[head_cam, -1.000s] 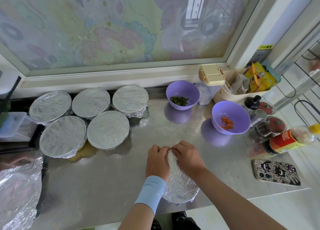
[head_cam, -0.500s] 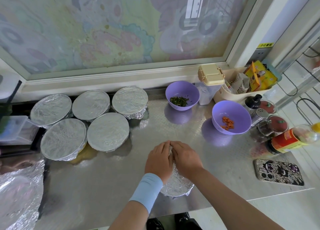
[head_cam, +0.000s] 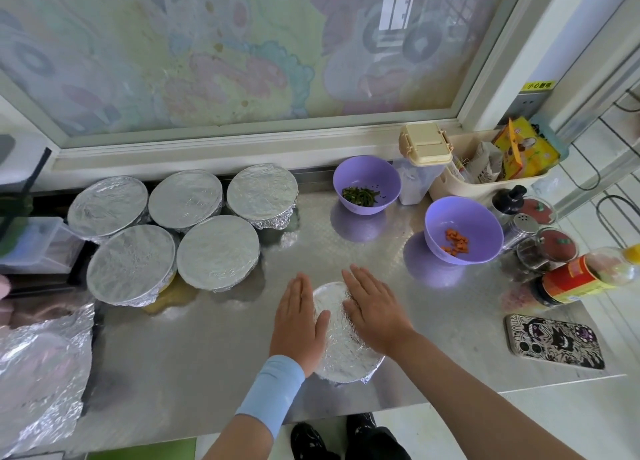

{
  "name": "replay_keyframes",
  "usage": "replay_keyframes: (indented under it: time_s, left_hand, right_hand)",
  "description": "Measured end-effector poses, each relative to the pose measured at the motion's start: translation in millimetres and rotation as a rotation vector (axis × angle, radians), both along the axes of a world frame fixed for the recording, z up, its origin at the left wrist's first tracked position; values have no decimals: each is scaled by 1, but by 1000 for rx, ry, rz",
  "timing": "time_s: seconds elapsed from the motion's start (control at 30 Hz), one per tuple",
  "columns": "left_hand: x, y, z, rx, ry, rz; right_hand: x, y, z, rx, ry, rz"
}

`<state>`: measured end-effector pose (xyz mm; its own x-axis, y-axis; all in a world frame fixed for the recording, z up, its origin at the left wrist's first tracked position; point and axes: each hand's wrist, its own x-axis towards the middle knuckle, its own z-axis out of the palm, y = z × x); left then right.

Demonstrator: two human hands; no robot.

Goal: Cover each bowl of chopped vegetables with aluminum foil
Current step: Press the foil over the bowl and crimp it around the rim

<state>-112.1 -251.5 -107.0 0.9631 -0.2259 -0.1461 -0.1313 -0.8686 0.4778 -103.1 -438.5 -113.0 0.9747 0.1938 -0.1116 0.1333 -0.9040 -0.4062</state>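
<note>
Your hands have spread apart and flattened since half a second ago, when they were bunched together at the far rim. Your left hand [head_cam: 299, 324] and right hand [head_cam: 375, 316] now lie palm-down on the foil-wrapped bowl [head_cam: 346, 362], one on each side, with fingers straight and gripping nothing. That bowl sits near the front edge of the steel counter [head_cam: 207, 355]. A crumpled sheet of aluminum foil [head_cam: 41, 373] lies at the counter's left end, and a patterned phone [head_cam: 554, 340] lies flat at its right. Farther back, five covered bowls [head_cam: 218, 251] cluster closely at the left. At the right, a purple bowl of chopped carrot [head_cam: 463, 224] stands uncovered near a red-labelled bottle [head_cam: 581, 279]. Farthest back, a purple bowl of chopped greens [head_cam: 366, 179] stands uncovered just below the window sill.
</note>
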Motion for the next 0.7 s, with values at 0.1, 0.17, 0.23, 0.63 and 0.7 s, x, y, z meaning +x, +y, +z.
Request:
replay_keyframes:
  time_s: [0.1,0.17,0.23,0.63,0.7]
  left_hand:
    - [-7,-13,8,107,-99,-80]
    - [-16,-19,4,171,-107,-131]
    - [-22,-20,-1,231,-93,-152]
    - [-27,-13,-9,270,-87,-70]
    - [-33,-6,-8,221,-63,-15]
  right_hand:
    - [-12,1,2,-14,-76,-6]
    - [-25,1,2,2,-107,15]
    - [-36,0,-2,8,-103,29]
    - [-41,-2,-9,-112,-92,60]
    - [-41,-3,-7,-123,-94,58]
